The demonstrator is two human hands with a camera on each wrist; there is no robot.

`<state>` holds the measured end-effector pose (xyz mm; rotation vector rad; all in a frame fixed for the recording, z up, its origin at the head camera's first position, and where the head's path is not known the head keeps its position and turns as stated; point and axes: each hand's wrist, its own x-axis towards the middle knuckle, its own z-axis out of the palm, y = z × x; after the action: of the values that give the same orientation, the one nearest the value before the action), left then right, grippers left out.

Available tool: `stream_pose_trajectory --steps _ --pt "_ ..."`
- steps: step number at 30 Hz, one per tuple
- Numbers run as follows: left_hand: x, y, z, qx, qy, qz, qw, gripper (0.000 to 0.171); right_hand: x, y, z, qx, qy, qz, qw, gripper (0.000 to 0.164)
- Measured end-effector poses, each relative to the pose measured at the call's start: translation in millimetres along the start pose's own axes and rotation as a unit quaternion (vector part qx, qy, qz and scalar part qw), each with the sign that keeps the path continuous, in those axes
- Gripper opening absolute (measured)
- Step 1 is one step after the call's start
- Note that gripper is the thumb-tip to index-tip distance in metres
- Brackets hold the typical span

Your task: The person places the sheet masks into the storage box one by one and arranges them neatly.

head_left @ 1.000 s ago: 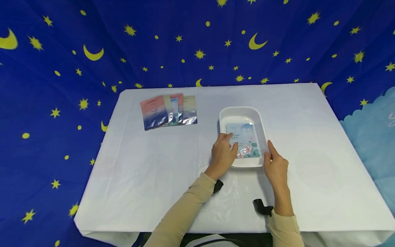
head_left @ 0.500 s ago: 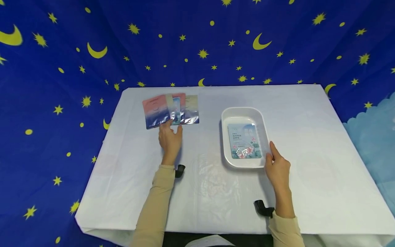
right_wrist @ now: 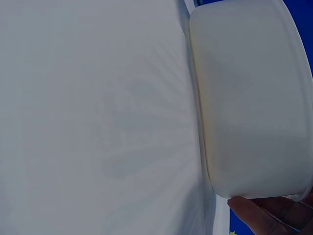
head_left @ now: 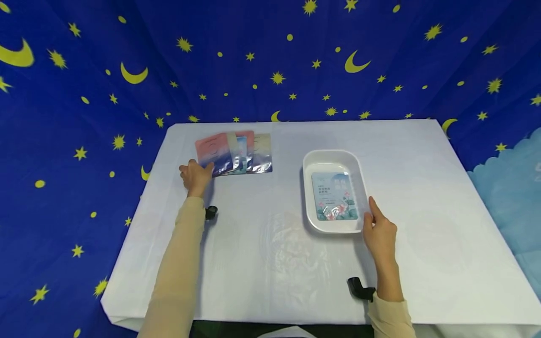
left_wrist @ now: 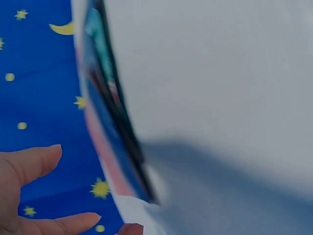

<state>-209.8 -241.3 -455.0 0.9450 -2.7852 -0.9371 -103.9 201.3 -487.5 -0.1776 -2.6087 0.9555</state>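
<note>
My left hand (head_left: pixel 196 177) is at the lower left corner of a fanned stack of flat sachets, its fingers spread. The top sachet (head_left: pixel 214 152) fades from pink to dark blue. In the left wrist view, the stack's edges (left_wrist: pixel 115 132) look blurred, and the thumb and fingers are apart. My right hand (head_left: pixel 380 232) holds the right front side of a white rectangular tray (head_left: pixel 310 211), thumb by the rim and fingers against the outer wall. Inside the tray lies a light blue sachet (head_left: pixel 334 195) with pink flowers. From the right wrist, only the tray's outer wall (right_wrist: pixel 254 103) shows.
A white cloth covers the table (head_left: pixel 262 263). Behind and to the left hangs a dark blue curtain (head_left: pixel 236 61) with yellow stars and moons. Light blue fabric (head_left: pixel 515 178) hangs at the right.
My left hand has gone from over the sachet in the tray to the front of the stack, then left to its corner. The right hand and tray stay in place.
</note>
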Motion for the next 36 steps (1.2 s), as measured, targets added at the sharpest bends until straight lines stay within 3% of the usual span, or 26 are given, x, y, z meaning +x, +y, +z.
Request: stream_pose_trajectory --steps 6,16,28,36 --pt "15.3 -5.7 6.2 0.027 -0.023 -0.013 0.9993 0.064 -1.4 -1.2 0.1 -0.003 0.001 0.001 1.000 0.040" --pt "23.7 -7.2 24.3 0.087 0.003 -0.025 0.9959 0.071 -2.4 0.6 1.6 -0.001 0.004 -0.003 1.000 0.040" --pt "27.9 -12.6 21.3 0.010 0.015 -0.073 0.9972 0.074 -0.8 0.6 4.1 0.005 0.007 -0.012 1.000 0.040" --pt "29.1 -19.0 14.6 -0.051 0.004 -0.086 0.9950 0.064 0.4 0.2 3.4 0.007 0.013 -0.019 1.000 0.040"
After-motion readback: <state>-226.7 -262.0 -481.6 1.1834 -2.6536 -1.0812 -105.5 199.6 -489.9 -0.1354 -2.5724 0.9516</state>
